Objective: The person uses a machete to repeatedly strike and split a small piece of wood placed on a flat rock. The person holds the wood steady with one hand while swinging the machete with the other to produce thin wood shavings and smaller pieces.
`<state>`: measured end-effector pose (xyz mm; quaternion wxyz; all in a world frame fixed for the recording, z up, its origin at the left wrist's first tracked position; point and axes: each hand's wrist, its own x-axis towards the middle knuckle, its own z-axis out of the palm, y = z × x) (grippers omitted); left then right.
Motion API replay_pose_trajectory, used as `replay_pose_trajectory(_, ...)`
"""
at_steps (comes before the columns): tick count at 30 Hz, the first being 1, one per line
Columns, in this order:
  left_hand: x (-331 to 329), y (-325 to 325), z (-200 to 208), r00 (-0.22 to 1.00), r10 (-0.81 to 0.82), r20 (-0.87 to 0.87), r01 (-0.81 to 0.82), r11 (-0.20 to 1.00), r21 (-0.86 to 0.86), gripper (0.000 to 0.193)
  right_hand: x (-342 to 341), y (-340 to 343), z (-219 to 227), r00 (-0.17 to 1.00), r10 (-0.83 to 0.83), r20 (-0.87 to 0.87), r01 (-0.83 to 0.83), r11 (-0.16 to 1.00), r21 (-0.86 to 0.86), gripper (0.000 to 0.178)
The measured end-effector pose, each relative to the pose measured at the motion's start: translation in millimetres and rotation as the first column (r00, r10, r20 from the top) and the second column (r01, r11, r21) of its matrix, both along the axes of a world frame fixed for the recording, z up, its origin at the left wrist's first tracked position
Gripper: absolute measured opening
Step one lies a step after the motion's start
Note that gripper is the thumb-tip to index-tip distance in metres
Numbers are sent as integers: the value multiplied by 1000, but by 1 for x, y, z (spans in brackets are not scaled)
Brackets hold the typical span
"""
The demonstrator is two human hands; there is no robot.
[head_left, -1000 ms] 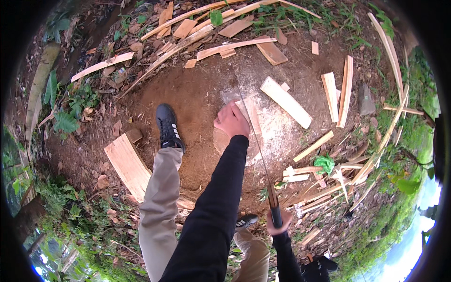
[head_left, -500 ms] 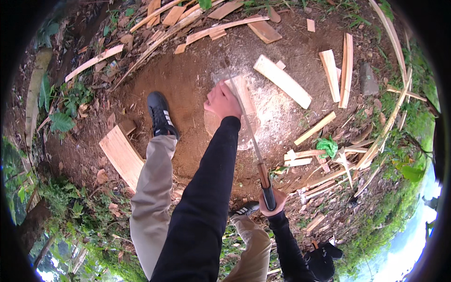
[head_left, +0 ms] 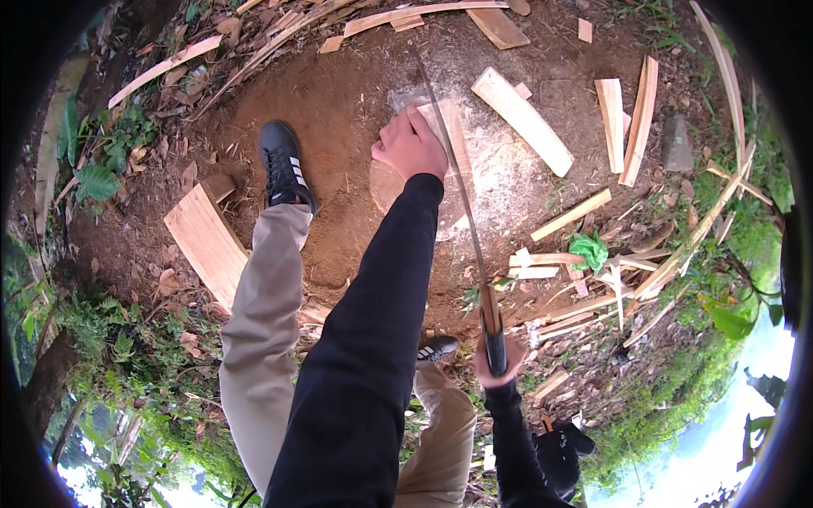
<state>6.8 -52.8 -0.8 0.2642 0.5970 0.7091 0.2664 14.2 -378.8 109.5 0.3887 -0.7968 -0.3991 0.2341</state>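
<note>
My left hand [head_left: 412, 146] is closed, its fingers curled and pressed on a pale piece of wood [head_left: 458, 140]. That piece rests on a round, dust-covered wooden block [head_left: 391, 186] on the ground. In my right hand [head_left: 506, 360] is a hand saw [head_left: 467, 212] with a wood-and-black handle. Its long, thin blade appears almost edge-on, so its teeth cannot be made out. The blade runs away from me just right of my left hand, across or along the wood; exact contact is unclear. The blade's far end reaches past the block.
Pale sawdust lies around the block. A plank [head_left: 522, 120] lies to its right, with two upright-lying strips [head_left: 641, 123] farther over. A wide board [head_left: 199, 241] is by my left shoe [head_left: 284, 165]. Offcuts and a green plastic bag [head_left: 589, 251] are at right.
The view has shifted slightly, moving the ground upward in the picture. More of the blade shows beyond my left hand, and the saw's angle differs a little. Both hands keep their hold.
</note>
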Motion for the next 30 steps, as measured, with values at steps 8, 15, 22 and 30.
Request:
replay_pose_trajectory(8,3,-1,0,1000,-7,21,6,999,36,41,5,23,-9,998,-26,-50,25,1000,-17,14)
replay_pose_trajectory(15,2,-3,-2,1000,15,-1,-15,997,76,35,1,-22,13,992,35,123,-22,995,-98,14)
replay_pose_trajectory(22,1,-4,-3,999,-21,-40,24,996,91,39,15,29,7,999,37,-22,-37,999,-24,19)
replay_pose_trajectory(30,4,-4,-1,999,-14,-48,18,997,71,43,17,19,-11,995,97,-7,-97,994,-50,13)
